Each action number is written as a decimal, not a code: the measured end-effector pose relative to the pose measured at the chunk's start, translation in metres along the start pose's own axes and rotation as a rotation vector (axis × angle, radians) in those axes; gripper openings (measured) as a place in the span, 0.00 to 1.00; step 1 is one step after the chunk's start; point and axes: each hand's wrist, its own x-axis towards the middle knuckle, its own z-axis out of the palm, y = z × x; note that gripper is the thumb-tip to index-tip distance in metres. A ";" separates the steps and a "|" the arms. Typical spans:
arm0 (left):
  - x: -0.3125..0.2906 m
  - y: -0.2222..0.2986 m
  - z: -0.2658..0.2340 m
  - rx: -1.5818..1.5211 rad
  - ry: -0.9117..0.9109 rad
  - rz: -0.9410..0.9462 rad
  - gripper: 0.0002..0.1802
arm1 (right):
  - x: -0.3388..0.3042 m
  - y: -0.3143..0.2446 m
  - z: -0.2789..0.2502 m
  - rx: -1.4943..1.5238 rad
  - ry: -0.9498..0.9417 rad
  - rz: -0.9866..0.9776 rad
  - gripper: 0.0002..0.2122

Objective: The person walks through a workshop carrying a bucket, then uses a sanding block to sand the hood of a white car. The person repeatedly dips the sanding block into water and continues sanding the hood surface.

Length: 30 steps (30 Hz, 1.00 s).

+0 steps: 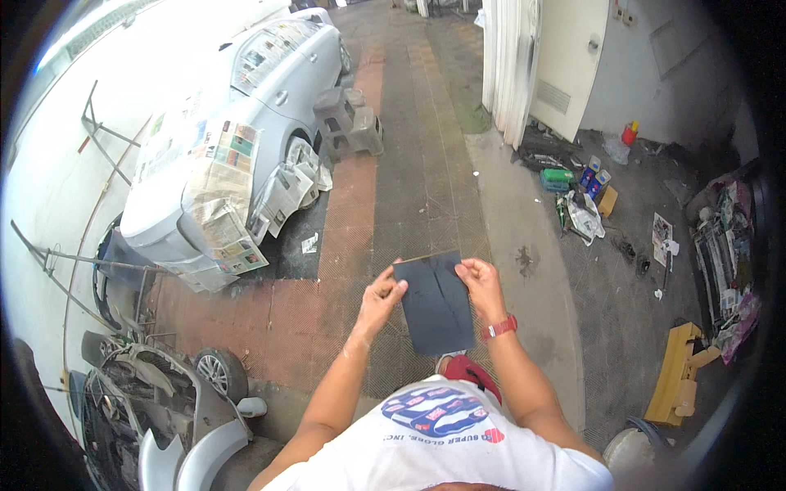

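A dark grey sheet (438, 307), which looks like sandpaper, hangs in front of my body with a crease running down it. My left hand (383, 296) pinches its upper left corner between thumb and fingers. At the upper right corner, my right hand (481, 285) grips the sheet the same way, thumb on the near face. A thin tan edge shows along the sheet's top. On my right wrist sits a red watch (499, 326). Below the sheet, part of a red shoe (471, 372) shows.
A white car (278, 90) partly covered with newspaper (221, 192) stands at the far left, grey plastic stools (348, 119) beside it. Car parts and a wheel (219, 372) lie near left. Bottles (594, 176), rags and a yellow piece (675, 372) lie along the right, below an open door (571, 65).
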 end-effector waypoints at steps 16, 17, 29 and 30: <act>0.385 0.015 -0.039 -0.325 0.165 -0.031 0.25 | 0.402 -0.037 0.068 0.033 -0.249 0.028 0.07; 0.406 0.012 -0.041 -0.257 0.099 -0.065 0.25 | 0.430 -0.033 0.076 0.066 -0.229 0.003 0.07; 0.680 -0.022 -0.072 -0.284 -0.107 -0.168 0.30 | 0.749 -0.043 0.148 -0.059 -0.109 -0.061 0.07; 0.699 -0.017 -0.072 -0.277 -0.131 -0.174 0.29 | 0.773 -0.043 0.146 -0.043 -0.098 -0.036 0.07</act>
